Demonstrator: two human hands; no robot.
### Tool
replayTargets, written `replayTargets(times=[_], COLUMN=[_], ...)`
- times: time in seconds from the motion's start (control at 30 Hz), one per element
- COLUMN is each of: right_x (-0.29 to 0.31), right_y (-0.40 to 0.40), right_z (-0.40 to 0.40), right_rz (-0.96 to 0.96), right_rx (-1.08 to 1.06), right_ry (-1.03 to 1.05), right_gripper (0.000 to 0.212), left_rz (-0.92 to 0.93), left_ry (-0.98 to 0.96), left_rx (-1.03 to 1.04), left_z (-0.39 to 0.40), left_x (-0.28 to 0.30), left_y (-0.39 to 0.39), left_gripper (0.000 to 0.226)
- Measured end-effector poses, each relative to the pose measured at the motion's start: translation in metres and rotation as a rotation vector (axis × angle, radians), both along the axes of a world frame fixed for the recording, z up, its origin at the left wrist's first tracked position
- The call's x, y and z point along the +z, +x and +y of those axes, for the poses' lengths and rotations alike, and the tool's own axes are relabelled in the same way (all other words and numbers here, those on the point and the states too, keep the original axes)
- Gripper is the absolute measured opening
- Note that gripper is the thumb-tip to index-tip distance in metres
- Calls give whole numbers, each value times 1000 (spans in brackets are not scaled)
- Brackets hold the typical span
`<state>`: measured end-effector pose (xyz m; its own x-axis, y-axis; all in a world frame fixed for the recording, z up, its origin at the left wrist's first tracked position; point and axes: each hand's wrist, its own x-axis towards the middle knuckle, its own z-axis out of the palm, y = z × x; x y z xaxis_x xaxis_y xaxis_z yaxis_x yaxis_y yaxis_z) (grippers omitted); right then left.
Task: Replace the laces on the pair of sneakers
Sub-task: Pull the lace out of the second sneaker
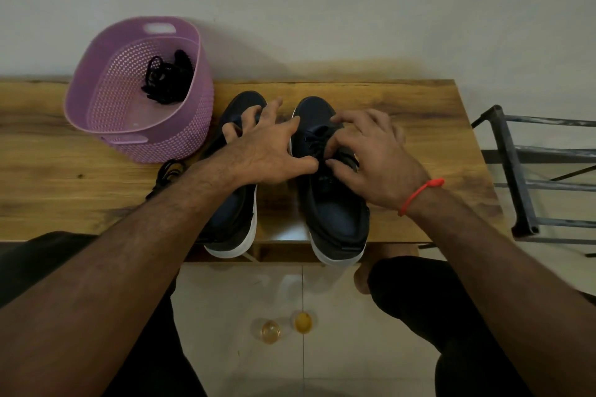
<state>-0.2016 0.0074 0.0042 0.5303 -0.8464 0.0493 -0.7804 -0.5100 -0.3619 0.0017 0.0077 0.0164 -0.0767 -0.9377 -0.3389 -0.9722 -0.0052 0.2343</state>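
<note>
Two dark navy sneakers with white soles stand side by side on the wooden table (403, 100), heels toward me. My left hand (267, 151) lies spread across the gap. Its fingers rest on the left sneaker (235, 213), and its thumb reaches the black lace (314, 138) of the right sneaker (338, 222). My right hand (371, 155) arches over the right sneaker's lacing, fingers curled, thumb against the lace beside my left thumb. A loose black lace (167, 171) lies on the table left of the left sneaker, partly behind my forearm.
A purple perforated basket (106, 100) stands at the back left with a bundle of black laces (167, 77) inside. A dark metal rack (532, 171) stands right of the table. Two small glasses (287, 327) sit on the tiled floor between my knees.
</note>
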Motion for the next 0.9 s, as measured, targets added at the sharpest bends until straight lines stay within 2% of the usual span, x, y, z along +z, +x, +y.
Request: replayTargets(times=[0.07,0.1,0.2,0.23,0.33,0.4,0.47,0.53,0.63,0.7,0.77,0.9], right_x=[-1,-1,3,4,2,0,2,9,15,14,13,13], right_y=[-1,0,-4,-9,-31,-42,-43,-32,-13,-7,-7,-7], right_z=[-2,-3,-13,-18,-29,-33,-32,-27,-16,-11,-10,-11], right_rz=[-45,-131,-500,-564,-553,-496,-412,-380,-243,-108,-55,-42], right_rx=[-28,-77,-376,-492,-751,-820,-763,-595,-346,-276,-264,-255], right_ry=[0,20,77,85,112,158,243,314,307,277,259,254], right_gripper=[12,8,2,3,8,9,25,35,24,26,24,21], left_rz=[1,4,3,1,-3,-2,21,98,223,229,198,107], left_ry=[-2,-4,-8,-6,-2,3,-13,-71,-228,-330,-374,-386], left_rx=[-6,-7,-5,-6,-12,-11,-14,-15,-12,-8,-6,-4], left_z=[0,0,-1,-1,-1,-2,-1,1,7,11,14,15], left_x=[1,1,0,-1,-3,-4,-5,-5,-7,-9,-11,-11], left_y=[0,0,0,1,1,2,1,-1,-10,-17,-23,-28], left_gripper=[89,89,90,90,91,91,91,91,68,40,23,23])
